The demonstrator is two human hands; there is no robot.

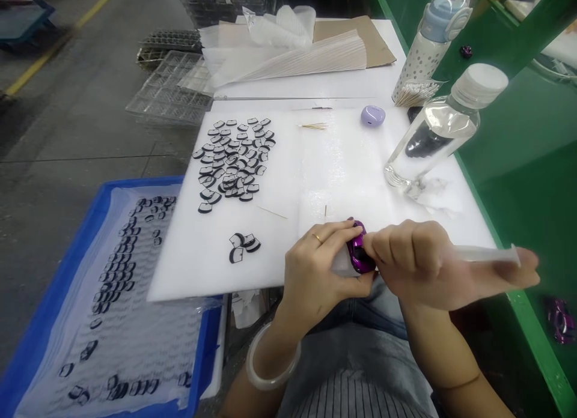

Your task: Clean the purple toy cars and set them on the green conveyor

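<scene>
A glossy purple toy car body [360, 259] is held above the near edge of the white work surface. My left hand [311, 265] wraps its thumb and fingers around the car's left side. On the other side, my right hand [415, 256] is closed, with its fingertips pressed against the car's dark opening. A whitish strip [487, 254] lies along the back of that hand; how it is held is unclear. Left of my hands sits a small group of black-edged clear pieces [243, 244]. Many more such pieces [234, 160] are spread farther back.
A clear bottle [435, 130], a dotted bottle [421, 54] and cotton swabs [417, 93] stand at right. A purple case [372, 116] and thin sticks [313, 126] lie farther back. Down left is a blue tray [58, 286] of black pieces. A green wall [532, 166] borders the right.
</scene>
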